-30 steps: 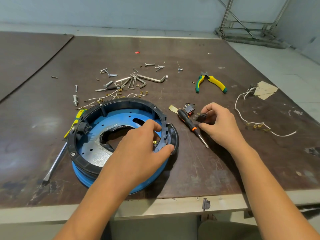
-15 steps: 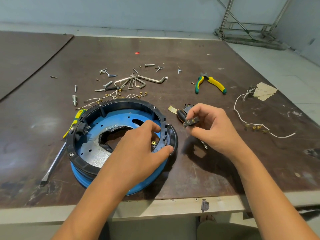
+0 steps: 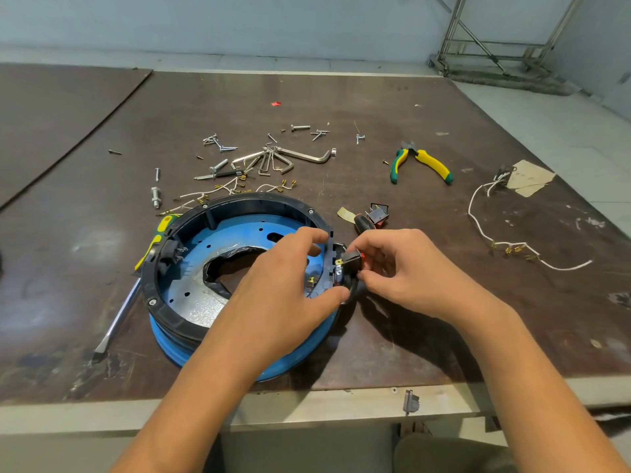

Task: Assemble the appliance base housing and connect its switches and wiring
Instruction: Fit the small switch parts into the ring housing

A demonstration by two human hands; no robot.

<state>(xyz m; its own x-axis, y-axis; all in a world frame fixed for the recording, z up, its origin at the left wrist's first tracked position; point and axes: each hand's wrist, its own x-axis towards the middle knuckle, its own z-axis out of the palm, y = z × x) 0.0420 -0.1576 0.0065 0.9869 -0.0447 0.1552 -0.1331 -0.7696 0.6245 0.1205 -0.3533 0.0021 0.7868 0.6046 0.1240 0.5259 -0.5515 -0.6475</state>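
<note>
The round base housing (image 3: 191, 254), a black ring over a blue shell, lies on the table near its front edge. My left hand (image 3: 286, 288) grips the switch panel on the housing's right side, thumb outside and fingers inside. My right hand (image 3: 406, 271) pinches a small black rocker switch (image 3: 351, 260) and holds it against that panel. A second black switch (image 3: 378, 213) lies on the table behind, beside a black-handled screwdriver (image 3: 362, 222). Another switch (image 3: 169, 252) sits in the housing's left wall.
Loose screws, hex keys (image 3: 273, 160) and short white wires with brass terminals lie behind the housing. Green-yellow pliers (image 3: 423, 162) are at the back right, a long white wire (image 3: 505, 245) at the right, and a yellow-handled flat screwdriver (image 3: 126, 302) is left of the housing.
My right hand lifted the rocker switch off the table near the screwdriver and carried it left to the housing's switch panel. My left hand kept its grip on the panel.
</note>
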